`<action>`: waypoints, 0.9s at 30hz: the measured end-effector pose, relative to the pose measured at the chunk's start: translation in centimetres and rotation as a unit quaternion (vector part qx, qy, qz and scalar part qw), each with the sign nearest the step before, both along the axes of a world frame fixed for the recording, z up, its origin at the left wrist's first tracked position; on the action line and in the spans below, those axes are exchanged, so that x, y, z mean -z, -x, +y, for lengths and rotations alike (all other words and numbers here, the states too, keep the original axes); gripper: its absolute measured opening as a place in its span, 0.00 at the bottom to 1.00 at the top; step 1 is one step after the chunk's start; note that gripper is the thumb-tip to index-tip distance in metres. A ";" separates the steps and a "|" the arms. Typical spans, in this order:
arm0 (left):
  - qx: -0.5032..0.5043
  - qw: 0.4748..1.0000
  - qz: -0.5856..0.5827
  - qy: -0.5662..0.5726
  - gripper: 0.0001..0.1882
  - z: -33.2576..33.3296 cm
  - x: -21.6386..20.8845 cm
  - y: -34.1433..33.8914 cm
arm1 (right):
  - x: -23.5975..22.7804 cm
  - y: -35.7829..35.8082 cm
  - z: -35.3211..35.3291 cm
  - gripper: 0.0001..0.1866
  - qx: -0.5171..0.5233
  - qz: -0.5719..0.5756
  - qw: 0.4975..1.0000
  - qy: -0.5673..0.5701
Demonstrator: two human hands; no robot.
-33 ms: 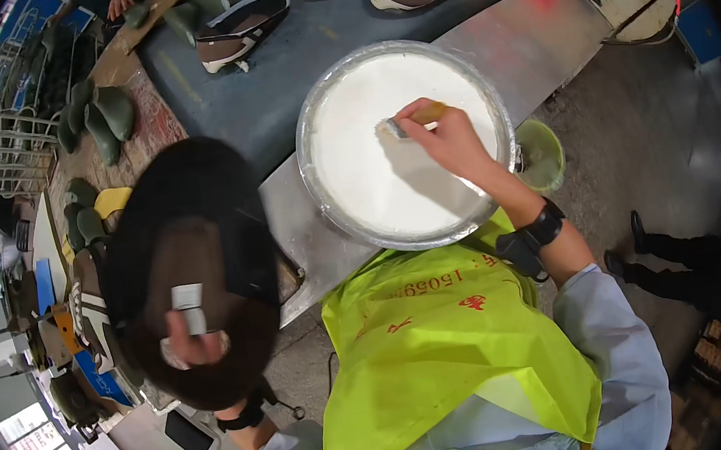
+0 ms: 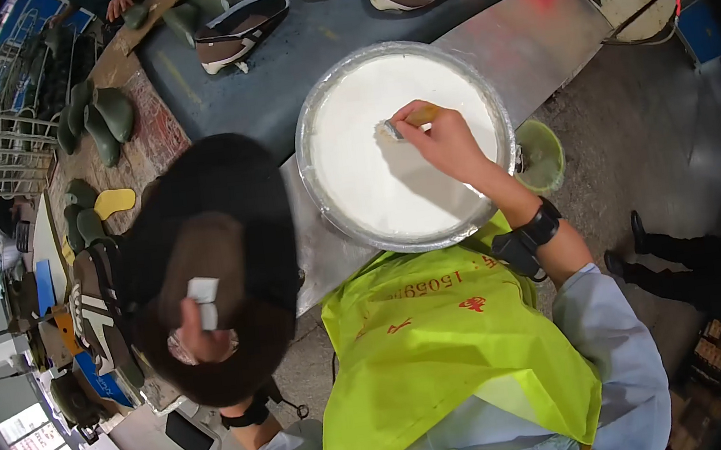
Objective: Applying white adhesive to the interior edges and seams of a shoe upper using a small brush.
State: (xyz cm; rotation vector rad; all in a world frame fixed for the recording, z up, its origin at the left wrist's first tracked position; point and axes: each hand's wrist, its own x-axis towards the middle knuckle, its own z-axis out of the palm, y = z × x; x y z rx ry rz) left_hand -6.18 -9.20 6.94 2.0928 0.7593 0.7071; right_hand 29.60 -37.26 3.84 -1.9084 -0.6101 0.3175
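Observation:
My left hand (image 2: 204, 336) grips a dark brown shoe upper (image 2: 218, 183), blurred and raised close at left. Its thumb lies inside the opening by a white label (image 2: 202, 289); the other fingers are mostly hidden. Over the wide round basin (image 2: 310, 173) of white liquid (image 2: 361, 154), my right hand (image 2: 449, 144) is closed round the yellowish handle of a brush (image 2: 421, 117). The brush's bristle end touches the liquid's surface near the middle of the basin.
Several brown-and-white shoes (image 2: 245, 34) stand on the dark conveyor belt (image 2: 223, 107). Green shoe lasts (image 2: 112, 113) and a yellow sole-shaped piece (image 2: 115, 201) lie at left. A pale green bucket (image 2: 541, 155) is right of the basin. Another person's hand (image 2: 120, 2) shows at top left.
The shoe upper in my left hand has shifted a little to the right and tilted, uncovering more of the yellow piece. My right hand and the brush have moved very slightly left.

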 end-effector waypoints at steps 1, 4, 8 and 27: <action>0.031 0.999 0.023 -0.034 0.18 -1.3 -0.7 -2.6 | -0.2 -0.1 0.4 0.07 -0.021 -0.030 0.999 0.033; 0.071 0.849 -0.070 0.519 0.12 -2.7 -3.0 -8.7 | -1.1 -0.3 0.6 0.07 -0.041 -0.110 0.983 0.138; 0.250 0.925 0.045 0.284 0.13 -2.7 -3.8 -12.8 | -3.0 -1.5 -0.3 0.07 -0.043 0.010 0.998 0.044; 0.501 0.861 0.059 0.068 0.21 -4.1 -3.0 -18.3 | -7.2 -1.4 -1.0 0.06 -0.203 0.002 0.972 -0.121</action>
